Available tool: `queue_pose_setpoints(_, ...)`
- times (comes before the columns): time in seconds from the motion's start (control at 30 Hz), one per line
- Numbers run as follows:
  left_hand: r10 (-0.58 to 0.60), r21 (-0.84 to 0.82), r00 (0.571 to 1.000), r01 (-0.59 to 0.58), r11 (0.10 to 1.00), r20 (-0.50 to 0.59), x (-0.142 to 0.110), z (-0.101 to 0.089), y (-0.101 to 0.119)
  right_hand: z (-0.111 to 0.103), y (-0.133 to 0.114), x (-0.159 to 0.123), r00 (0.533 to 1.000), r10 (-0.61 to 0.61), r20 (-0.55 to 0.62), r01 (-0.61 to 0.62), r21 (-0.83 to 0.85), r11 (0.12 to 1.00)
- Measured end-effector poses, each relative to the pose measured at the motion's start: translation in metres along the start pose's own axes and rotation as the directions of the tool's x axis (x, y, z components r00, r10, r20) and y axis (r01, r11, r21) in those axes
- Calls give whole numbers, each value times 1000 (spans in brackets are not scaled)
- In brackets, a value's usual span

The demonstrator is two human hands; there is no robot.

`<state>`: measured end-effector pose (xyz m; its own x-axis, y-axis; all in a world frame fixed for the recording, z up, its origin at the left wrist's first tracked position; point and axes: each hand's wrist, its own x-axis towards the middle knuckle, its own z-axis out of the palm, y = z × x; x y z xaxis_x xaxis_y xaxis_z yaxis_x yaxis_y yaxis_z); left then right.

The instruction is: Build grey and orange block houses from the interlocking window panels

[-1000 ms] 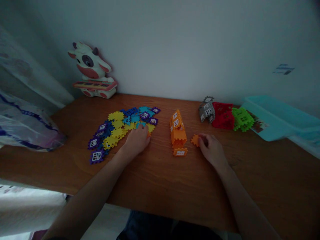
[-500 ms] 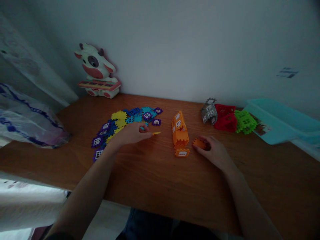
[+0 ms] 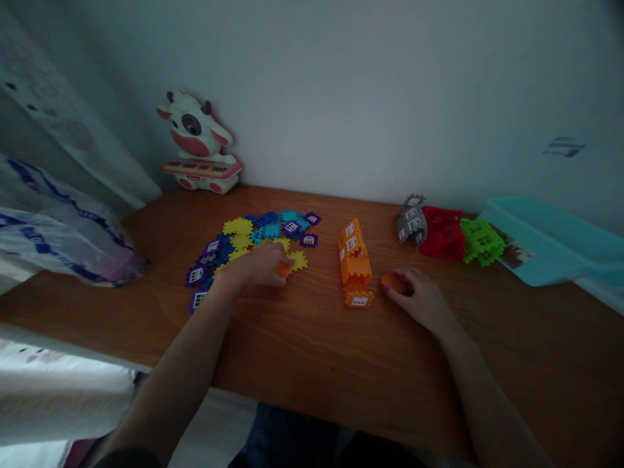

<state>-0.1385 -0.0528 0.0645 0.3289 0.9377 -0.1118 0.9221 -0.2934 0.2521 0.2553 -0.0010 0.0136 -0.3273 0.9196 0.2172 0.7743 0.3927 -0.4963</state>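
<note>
My left hand [image 3: 263,262] is closed at the front of a pile of interlocking plastic tiles, with an orange tile [image 3: 283,268] at its fingertips. Just beyond them a yellow tile [image 3: 299,261] lies at the edge of the pile. Purple window tiles [image 3: 195,276], other yellow tiles [image 3: 238,226] and blue ones spread behind the hand, which hides some of them. My right hand [image 3: 422,296] rests on the table with its fingers curled around another orange tile [image 3: 394,282]. Between the hands stands an orange block structure [image 3: 355,266] with white windows.
At the back right, grey [image 3: 411,223], red [image 3: 442,233] and green [image 3: 481,242] assemblies sit beside a turquoise bin [image 3: 550,260]. A cow-shaped toy keyboard [image 3: 202,169] stands against the wall at the back left. A plastic bag [image 3: 68,227] lies at the left edge.
My left hand has drawn slightly back; the yellow tile formerly at its fingers now lies flat on the table, and an orange tile shows there. My right hand keeps its orange tile. The view shifted slightly.
</note>
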Motion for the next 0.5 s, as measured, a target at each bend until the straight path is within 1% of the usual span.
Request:
queue_pose_setpoints(0.17,31,129,994,-44,991,101,-5,-7,14,2,1,1,999,-31,-13,31,-11,999)
queue_pose_setpoints(0.33,-49,125,982,26,992,181,-8,-15,26,2,1,1,996,-81,-35,81,-19,997)
queue_pose_setpoints(0.4,-78,126,977,53,991,198,-9,-16,28,3,2,1,996,-81,-37,81,-10,997)
queue_pose_setpoints(0.5,-87,129,970,58,990,227,-9,-14,29,5,3,2,997,-67,-47,68,1,998)
